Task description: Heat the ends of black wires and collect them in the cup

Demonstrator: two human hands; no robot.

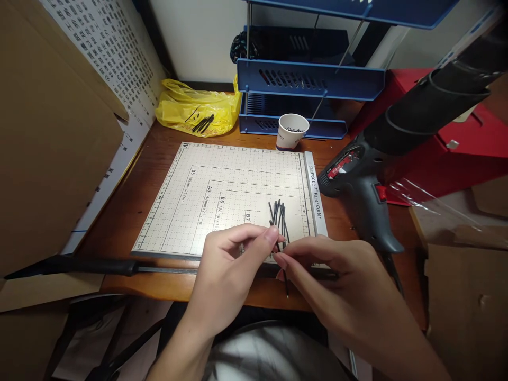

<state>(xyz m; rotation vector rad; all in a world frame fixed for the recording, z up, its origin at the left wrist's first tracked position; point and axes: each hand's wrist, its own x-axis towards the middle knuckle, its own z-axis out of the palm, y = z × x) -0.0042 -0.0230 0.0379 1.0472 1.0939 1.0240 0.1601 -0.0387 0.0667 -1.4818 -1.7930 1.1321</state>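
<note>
Just past the front edge of the paper cutter (178,211), my left hand (234,264) pinches the upper part of a thin black stick-like piece (286,283). My right hand (337,280) is closed on the same piece a little lower, its fingertips close to those of my left hand. The lower end of the piece points down and has a small pale tip. Several similar black pieces (280,211) lie in a loose bundle on the cutter's board, right behind my fingers. Part of the bundle is hidden by my hands.
A white paper cup (292,138) holding small dark bits stands behind the cutter. Further left lies a yellow plastic bag (190,108) with black pieces on it. Blue shelves (309,82) rise at the back. A heat gun (357,190) and red box (468,143) are at right.
</note>
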